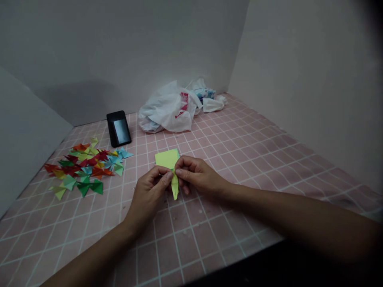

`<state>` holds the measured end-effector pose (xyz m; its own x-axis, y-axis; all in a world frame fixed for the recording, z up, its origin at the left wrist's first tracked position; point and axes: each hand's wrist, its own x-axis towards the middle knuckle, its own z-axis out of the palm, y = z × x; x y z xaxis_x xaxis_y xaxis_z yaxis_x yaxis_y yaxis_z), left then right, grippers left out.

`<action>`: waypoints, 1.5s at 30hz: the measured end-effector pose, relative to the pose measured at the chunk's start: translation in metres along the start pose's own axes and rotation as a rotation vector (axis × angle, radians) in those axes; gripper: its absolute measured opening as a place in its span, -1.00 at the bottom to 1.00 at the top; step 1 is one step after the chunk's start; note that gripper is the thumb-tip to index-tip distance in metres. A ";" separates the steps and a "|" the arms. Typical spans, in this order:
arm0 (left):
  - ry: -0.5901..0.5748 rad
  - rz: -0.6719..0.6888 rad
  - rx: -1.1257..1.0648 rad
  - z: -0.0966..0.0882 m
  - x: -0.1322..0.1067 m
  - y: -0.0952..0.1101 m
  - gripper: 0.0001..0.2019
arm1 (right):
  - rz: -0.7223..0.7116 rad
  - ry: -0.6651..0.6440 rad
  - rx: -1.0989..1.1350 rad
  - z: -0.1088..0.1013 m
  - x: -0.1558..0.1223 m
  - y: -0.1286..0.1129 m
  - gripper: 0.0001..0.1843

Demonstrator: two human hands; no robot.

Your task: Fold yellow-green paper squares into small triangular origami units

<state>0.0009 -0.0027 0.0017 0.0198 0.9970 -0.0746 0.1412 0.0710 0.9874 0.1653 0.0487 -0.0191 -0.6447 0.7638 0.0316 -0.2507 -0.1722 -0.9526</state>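
Note:
A sheet of yellow-green origami paper point(166, 159) is pinched between my two hands above the mat, with a narrow folded tip point(174, 186) hanging below my fingers. My left hand point(148, 194) grips it from the left with thumb and fingers. My right hand point(194, 174) holds it from the right, fingertips meeting my left hand's. A light blue edge shows behind the sheet. Part of the paper is hidden by my fingers.
A pile of folded triangular paper pieces point(83, 167) in red, green, yellow and blue lies to the left on a pink grid mat point(209, 223). Behind stand a black phone point(119, 128) and a white plastic bag point(167, 109), with grey walls around.

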 end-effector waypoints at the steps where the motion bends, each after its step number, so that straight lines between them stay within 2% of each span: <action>1: 0.003 0.004 0.002 0.000 0.000 0.000 -0.82 | 0.003 0.003 -0.012 0.000 0.000 0.000 -0.86; 10: 0.019 0.039 0.061 -0.001 0.000 0.001 -0.83 | 0.012 0.020 -0.123 0.001 0.000 -0.004 -0.87; 15: 0.051 0.071 0.123 0.000 0.002 0.003 -0.83 | 0.050 0.064 -0.138 0.004 -0.001 -0.007 -0.86; 19: 0.070 0.090 0.149 -0.001 0.002 0.001 -0.81 | 0.037 0.048 -0.123 0.004 0.000 -0.005 -0.87; 24: 0.053 0.042 0.115 0.000 0.001 -0.004 -0.79 | 0.022 0.071 -0.132 0.004 -0.001 -0.004 -0.88; 31: -0.028 -0.152 -0.090 0.002 0.001 -0.004 -0.71 | 0.000 0.090 -0.156 0.005 -0.002 -0.004 -0.90; 45: -0.040 -0.189 -0.127 0.003 0.000 -0.001 -0.70 | -0.063 0.102 -0.237 0.005 -0.003 -0.003 -0.90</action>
<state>0.0037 -0.0026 0.0001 0.0443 0.9637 -0.2631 0.0209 0.2624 0.9647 0.1647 0.0436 -0.0147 -0.5542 0.8291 0.0737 -0.1038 0.0191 -0.9944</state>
